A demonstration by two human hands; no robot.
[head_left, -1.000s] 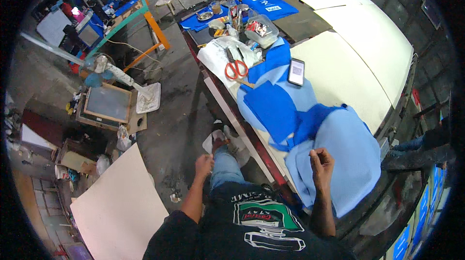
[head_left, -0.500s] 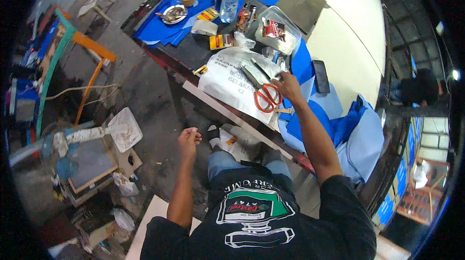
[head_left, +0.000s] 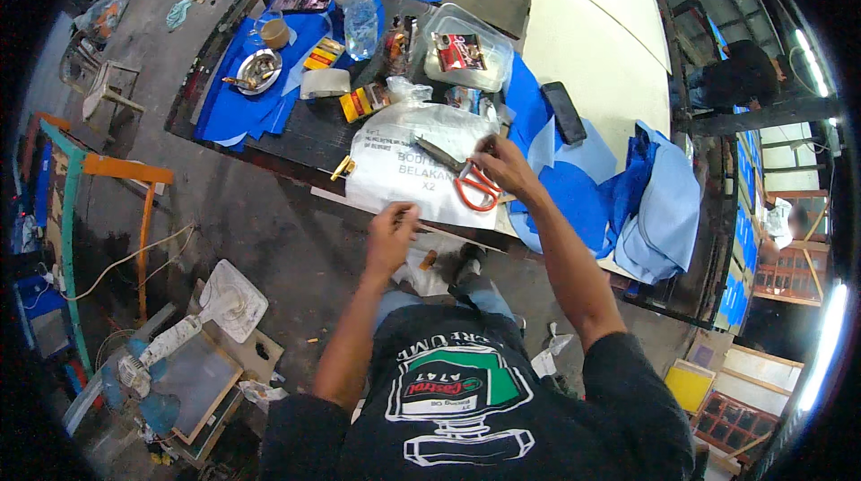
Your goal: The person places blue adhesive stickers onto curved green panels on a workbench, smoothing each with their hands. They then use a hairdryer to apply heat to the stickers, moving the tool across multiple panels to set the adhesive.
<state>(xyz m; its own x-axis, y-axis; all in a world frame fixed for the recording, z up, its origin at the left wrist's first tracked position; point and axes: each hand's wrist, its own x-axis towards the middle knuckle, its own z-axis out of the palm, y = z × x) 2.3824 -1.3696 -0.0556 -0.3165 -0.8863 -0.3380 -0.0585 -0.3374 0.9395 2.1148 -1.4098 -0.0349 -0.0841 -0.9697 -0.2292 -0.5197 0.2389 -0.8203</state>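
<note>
Over the front edge of the table, my left hand (head_left: 390,234) hangs with its fingers curled in and nothing visible in them. My right hand (head_left: 504,165) is over the right part of a white printed sheet (head_left: 386,185), fingers bent together beside the scissors; what they pinch, if anything, is hidden. Scissors (head_left: 477,187) with orange-red handles lie on the sheet, dark blades pointing to the far left. A small yellow clip-like piece (head_left: 342,167) sits at the sheet's left edge.
Farther back stand a water bottle (head_left: 360,19), a plastic tub (head_left: 493,69), a coffee cup (head_left: 274,33) and a metal ashtray (head_left: 259,71). Right of the sheet lie a black phone (head_left: 563,113) and heaped blue fabric (head_left: 659,212). A pedestal fan (head_left: 148,373) lies on the left.
My left hand has moved up and right toward the sheet. My right hand stays by the scissors, its fingers nearer the blades' pivot. The whole view has shifted, showing more on the right.
</note>
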